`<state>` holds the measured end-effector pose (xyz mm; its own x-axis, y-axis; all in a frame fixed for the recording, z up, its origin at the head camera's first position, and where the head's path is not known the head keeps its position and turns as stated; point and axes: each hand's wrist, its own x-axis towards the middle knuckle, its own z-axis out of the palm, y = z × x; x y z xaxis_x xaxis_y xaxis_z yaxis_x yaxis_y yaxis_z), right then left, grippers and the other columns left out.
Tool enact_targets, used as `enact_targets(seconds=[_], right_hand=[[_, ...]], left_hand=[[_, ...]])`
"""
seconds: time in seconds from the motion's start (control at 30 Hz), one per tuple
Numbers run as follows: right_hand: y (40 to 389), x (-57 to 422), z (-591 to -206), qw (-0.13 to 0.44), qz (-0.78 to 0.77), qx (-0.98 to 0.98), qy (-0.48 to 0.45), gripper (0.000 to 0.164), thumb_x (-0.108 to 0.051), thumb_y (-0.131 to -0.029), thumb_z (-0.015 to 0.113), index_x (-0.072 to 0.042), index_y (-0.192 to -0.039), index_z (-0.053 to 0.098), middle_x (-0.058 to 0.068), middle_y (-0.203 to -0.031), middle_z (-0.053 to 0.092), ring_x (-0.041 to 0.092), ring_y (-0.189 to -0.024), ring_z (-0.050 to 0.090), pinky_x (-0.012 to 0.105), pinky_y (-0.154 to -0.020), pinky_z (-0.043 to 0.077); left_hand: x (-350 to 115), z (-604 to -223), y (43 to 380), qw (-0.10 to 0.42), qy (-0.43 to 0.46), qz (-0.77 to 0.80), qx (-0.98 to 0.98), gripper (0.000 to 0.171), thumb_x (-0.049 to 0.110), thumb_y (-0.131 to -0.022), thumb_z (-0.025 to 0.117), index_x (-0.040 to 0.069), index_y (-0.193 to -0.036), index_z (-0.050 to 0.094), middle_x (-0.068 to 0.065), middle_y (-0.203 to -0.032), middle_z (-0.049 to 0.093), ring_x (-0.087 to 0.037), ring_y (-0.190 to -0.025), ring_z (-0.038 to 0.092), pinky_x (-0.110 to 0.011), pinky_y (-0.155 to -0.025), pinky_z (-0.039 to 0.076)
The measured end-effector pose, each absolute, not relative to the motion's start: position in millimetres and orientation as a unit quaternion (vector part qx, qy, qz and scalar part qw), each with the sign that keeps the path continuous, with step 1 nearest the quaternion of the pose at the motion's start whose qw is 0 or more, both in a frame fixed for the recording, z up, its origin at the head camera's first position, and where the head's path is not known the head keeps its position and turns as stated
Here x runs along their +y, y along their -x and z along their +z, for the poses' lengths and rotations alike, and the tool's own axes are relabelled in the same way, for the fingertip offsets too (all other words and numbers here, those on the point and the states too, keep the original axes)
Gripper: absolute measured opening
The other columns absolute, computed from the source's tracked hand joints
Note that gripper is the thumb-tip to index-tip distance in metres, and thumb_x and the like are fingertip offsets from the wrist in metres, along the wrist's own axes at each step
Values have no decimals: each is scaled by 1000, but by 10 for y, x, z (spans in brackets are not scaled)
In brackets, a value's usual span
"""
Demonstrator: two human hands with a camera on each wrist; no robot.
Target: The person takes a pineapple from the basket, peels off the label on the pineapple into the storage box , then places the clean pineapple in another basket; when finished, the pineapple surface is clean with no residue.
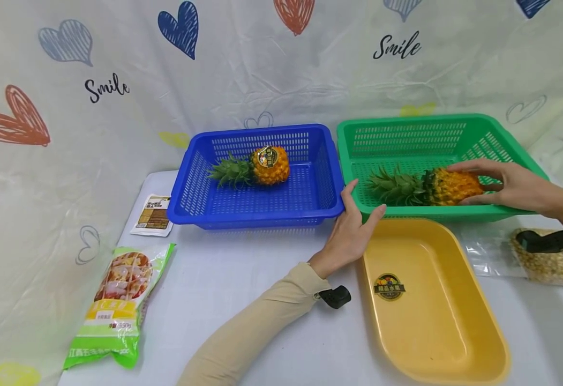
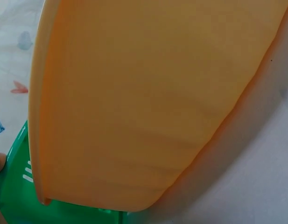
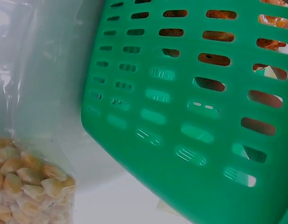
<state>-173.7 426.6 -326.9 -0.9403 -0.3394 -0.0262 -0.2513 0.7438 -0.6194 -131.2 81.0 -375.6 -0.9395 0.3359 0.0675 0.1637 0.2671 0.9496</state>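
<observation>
In the head view, a pineapple lies on its side in the green basket, leaves pointing left. My right hand reaches over the front right rim and holds the fruit's right end between thumb and fingers. My left hand is at the same basket's front left corner, thumb and forefinger spread and fairly straight at the rim. Beside it, the blue basket holds a second pineapple with a round label. In the right wrist view, the green basket's slotted wall hides the right hand.
A yellow tray stands in front of the green basket. To its right lies a clear bag of corn kernels. On the left are a green-and-white food bag and a small white-and-brown packet. A patterned cloth hangs behind.
</observation>
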Motion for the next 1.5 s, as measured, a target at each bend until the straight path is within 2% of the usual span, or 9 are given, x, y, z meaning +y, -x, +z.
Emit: enact_targets(seconds=[0.23,0.37,0.6,0.8,1.03,1.13,1.27,1.4,1.5], right_hand=[[1720,4277,-3260,40,-284,942,171,72,7,-82,84,-5,-147,57,-37,-132,42,-18,-109,41,4,-79,39],[1720,4230,-3228,18,-232,953,195,68,4,-80,87,-2,-142,60,-20,-135,50,-18,-104,42,16,-76,47],[1720,4005,-3007,24,-158,958,237,63,1,-78,89,3,-135,63,26,-132,58,42,-117,51,64,-86,47],[1628,3644,-2801,8,-138,952,273,55,5,-80,87,2,-130,64,27,-135,53,49,-121,48,67,-90,45],[1426,3081,-2661,-96,-92,922,364,48,-1,-77,90,-5,-121,70,17,-128,62,41,-109,60,61,-83,52],[1345,2901,-2632,-121,-80,903,404,51,-1,-75,91,-8,-121,70,14,-127,63,37,-107,60,59,-81,52],[1237,2729,-2590,-132,-76,889,431,53,-1,-74,91,-10,-122,70,12,-128,63,35,-110,59,57,-82,53],[1154,2613,-2546,-133,-81,882,444,51,-2,-77,89,-10,-123,69,9,-131,62,34,-114,59,53,-82,51],[1102,2588,-2502,-127,-83,881,448,51,-2,-79,87,-12,-125,68,7,-132,61,32,-115,58,51,-82,49]], left_hand=[[847,-3783,1306,77,-167,580,794,74,51,-110,47,29,-165,2,-27,-168,22,-32,-151,37,-45,-119,39],[853,-3794,1297,77,-167,581,793,74,51,-110,47,29,-165,3,-25,-170,18,-32,-150,38,-45,-119,39],[850,-3823,1304,76,-163,584,792,75,53,-109,47,30,-165,2,-24,-171,15,-30,-154,30,-46,-122,34],[847,-3842,1296,72,-155,587,791,74,53,-109,46,31,-165,2,-24,-171,14,-28,-157,23,-46,-124,30],[728,-3768,1205,94,-167,562,804,73,54,-111,37,31,-166,-5,-19,-173,10,-26,-158,18,-45,-126,26],[578,-3627,1140,146,-170,535,814,76,60,-110,32,30,-166,-9,-19,-170,23,-28,-156,26,-49,-124,28],[308,-3402,1092,227,-179,512,809,78,59,-110,33,22,-167,-5,-19,-142,58,-28,-127,61,-43,-104,50],[-48,-3222,1005,293,-188,510,787,73,52,-111,41,20,-167,6,-17,-133,62,-29,-101,71,-38,-84,57],[-365,-3122,890,292,-209,497,790,66,53,-111,43,21,-164,19,-11,-139,59,-26,-106,72,-42,-91,58]])
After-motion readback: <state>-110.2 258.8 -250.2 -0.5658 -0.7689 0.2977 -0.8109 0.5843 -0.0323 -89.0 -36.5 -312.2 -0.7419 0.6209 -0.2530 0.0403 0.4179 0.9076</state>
